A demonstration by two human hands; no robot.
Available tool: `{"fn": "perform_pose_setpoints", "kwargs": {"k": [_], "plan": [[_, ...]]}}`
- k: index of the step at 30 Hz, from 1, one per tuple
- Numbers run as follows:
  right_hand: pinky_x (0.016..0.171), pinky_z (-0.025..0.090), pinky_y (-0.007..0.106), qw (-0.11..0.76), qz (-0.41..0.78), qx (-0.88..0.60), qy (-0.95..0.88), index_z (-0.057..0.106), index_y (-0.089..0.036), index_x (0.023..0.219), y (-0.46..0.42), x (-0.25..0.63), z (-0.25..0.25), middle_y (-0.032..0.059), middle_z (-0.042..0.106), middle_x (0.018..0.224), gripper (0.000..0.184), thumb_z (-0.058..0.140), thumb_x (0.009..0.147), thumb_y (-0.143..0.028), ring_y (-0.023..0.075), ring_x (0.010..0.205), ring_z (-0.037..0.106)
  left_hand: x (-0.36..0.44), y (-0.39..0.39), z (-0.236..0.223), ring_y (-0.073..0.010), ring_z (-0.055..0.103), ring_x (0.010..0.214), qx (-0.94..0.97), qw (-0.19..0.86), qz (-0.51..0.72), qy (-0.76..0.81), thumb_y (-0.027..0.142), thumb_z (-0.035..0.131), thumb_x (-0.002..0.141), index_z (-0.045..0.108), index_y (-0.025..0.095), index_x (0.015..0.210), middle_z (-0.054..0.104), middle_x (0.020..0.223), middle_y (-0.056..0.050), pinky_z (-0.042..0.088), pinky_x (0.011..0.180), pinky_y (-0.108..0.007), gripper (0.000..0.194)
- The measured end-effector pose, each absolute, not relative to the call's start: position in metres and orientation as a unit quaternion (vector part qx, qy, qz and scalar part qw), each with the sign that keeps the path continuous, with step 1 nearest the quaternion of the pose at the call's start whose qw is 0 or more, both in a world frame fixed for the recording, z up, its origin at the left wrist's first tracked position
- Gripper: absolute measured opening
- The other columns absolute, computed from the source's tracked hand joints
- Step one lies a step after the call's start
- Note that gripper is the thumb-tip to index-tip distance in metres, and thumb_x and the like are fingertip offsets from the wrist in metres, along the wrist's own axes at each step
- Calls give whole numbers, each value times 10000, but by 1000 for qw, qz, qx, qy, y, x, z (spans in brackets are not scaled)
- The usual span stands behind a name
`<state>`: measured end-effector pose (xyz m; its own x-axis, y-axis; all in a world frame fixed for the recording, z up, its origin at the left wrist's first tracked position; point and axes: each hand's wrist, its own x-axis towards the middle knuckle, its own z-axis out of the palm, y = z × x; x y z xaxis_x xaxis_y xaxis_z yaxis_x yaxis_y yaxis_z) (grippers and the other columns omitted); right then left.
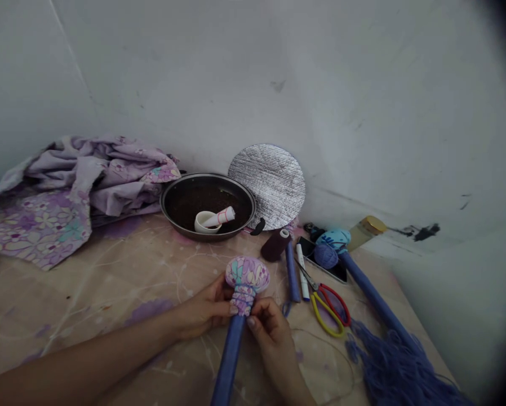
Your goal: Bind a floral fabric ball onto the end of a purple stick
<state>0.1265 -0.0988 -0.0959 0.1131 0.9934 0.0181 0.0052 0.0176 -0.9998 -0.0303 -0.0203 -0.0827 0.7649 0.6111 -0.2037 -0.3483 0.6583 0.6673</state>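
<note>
A blue stick [229,355] lies toward me, topped with a round head wrapped in floral purple cloth [247,274]. My left hand [206,310] grips the gathered cloth neck from the left. My right hand [270,327] pinches the same neck from the right, where the cloth meets the stick. Both hands rest low over the patterned table cover [109,287].
A dark pan [208,206] with a white cup and roll sits at the back, a silver disc [267,183] leaning behind it. Crumpled purple fabric [67,186] lies left. To the right: thread spool [275,245], marker [302,272], scissors [329,307], a second blue stick with yarn fringe [384,338], a bottle [367,230].
</note>
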Motion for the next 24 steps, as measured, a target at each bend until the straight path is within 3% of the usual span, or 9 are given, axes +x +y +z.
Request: {"fn": "perform_pose_setpoints", "kwargs": {"k": [8,24], "plan": [[605,366,230,558,469,-541,-420,512,-215,802,-96,120,-96,-31,498,724,124,619,780,-272,136,667,454,-30,-23,-79,-190,598,978,319,880,284,209,95,684,722,438,218,1204,602,1111,-71,475,809,-301,555],[593,367,226,528,480,-524,-465,518,-218,815,-97,130,-95,-26,498,735,95,592,813,-278,135,664,451,-31,-20,-83,-175,625,893,303,890,274,203,62,658,728,456,209,1193,621,1043,-67,503,767,-298,528]]}}
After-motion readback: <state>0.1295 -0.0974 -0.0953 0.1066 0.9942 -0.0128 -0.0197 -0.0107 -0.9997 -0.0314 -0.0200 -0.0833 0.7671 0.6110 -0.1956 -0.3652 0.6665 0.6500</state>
